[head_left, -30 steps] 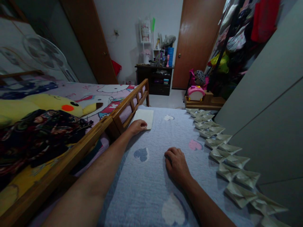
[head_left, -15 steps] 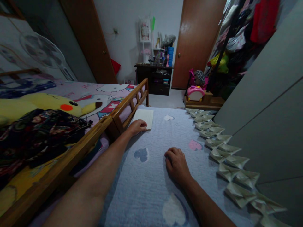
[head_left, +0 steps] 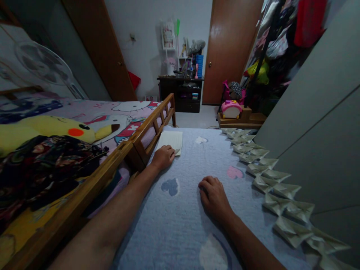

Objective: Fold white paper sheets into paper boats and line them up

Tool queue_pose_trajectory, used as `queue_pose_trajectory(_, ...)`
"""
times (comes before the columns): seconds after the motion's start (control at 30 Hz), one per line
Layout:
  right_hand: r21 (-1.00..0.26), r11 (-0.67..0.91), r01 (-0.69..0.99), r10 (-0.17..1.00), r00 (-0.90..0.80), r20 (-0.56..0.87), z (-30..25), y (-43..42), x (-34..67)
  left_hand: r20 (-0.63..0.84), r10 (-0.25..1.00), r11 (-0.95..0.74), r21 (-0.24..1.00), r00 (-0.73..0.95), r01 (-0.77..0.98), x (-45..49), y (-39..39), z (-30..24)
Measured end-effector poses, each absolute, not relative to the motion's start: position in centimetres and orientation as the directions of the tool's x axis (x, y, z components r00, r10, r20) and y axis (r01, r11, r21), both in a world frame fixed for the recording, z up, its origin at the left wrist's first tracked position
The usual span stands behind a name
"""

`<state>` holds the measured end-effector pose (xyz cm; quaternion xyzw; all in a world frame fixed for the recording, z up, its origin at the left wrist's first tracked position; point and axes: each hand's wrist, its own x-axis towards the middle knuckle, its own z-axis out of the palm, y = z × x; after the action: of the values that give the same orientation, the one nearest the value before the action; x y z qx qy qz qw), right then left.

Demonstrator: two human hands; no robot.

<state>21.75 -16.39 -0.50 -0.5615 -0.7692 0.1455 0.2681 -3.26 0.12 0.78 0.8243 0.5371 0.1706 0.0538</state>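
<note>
My left hand (head_left: 164, 157) reaches forward over a pale blue quilt (head_left: 182, 225) with heart patches. Its curled fingers pinch the near corner of a stack of white paper sheets (head_left: 171, 139) that lies by the wooden bed rail (head_left: 146, 131). Closer to me, my right hand (head_left: 214, 197) rests knuckles-up on the quilt with its fingers curled under, and nothing shows in it. A row of several folded paper boats (head_left: 270, 187) runs along the quilt's right edge, apart from both hands.
A bed with a yellow plush toy (head_left: 47, 129) and dark patterned cloth (head_left: 42, 165) lies left of the rail. A grey wardrobe (head_left: 323, 123) stands at the right. Farther off are a dark dresser (head_left: 181, 93), a pink toy (head_left: 231, 108), hanging clothes and a wooden door (head_left: 227, 48).
My left hand has closed on the corner of the paper stack and drawn slightly toward me. The view has shifted a little. My right hand stays put.
</note>
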Motion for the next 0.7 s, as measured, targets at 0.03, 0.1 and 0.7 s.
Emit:
queue_pose_trajectory(0.03, -0.527, 0.325, 0.785, 0.943, -0.225, 0.247, -0.5, -16.4, 21.7, 0.235, 0.904, -0.411, 0.257, 0.356, 0.875, -3.1, -0.1, 0.6)
queue_pose_trajectory(0.1, -0.53, 0.323, 0.784, 0.944, -0.223, 0.244, -0.4, -16.4, 21.7, 0.259, 0.908, -0.391, 0.238, 0.33, 0.889, -2.9, -0.2, 0.1)
queue_pose_trajectory(0.7, -0.65, 0.357, 0.671, 0.934, -0.258, 0.246, -0.3, -15.9, 22.7, 0.419, 0.843, -0.416, 0.11, 0.337, 0.903, -1.6, -1.4, 5.0)
